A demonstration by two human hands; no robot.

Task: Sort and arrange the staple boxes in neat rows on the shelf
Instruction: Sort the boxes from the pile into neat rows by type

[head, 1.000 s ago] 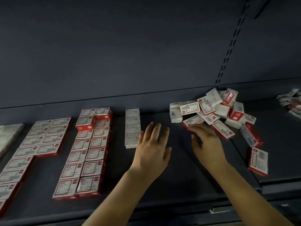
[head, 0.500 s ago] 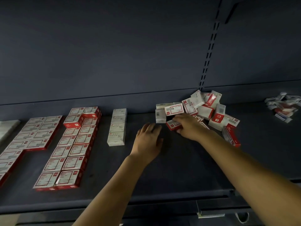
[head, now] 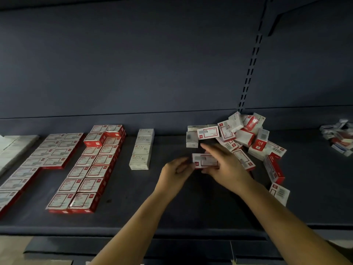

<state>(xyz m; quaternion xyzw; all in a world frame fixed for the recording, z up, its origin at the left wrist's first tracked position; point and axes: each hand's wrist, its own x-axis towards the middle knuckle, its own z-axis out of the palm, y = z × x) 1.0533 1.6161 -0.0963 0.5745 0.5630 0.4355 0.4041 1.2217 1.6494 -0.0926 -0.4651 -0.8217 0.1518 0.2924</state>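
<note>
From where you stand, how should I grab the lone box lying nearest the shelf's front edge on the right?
Pinch the lone box across its two long sides, coming from above. It lies flat, label up, apart from the pile, so both sides look free.

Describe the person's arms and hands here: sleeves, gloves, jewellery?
Both forearms come in bare from the bottom edge; no sleeve reaches the visible part. The left hand and right hand wear no gloves. No watch, bracelet or ring shows, though dim light limits detail on the fingers.
</note>
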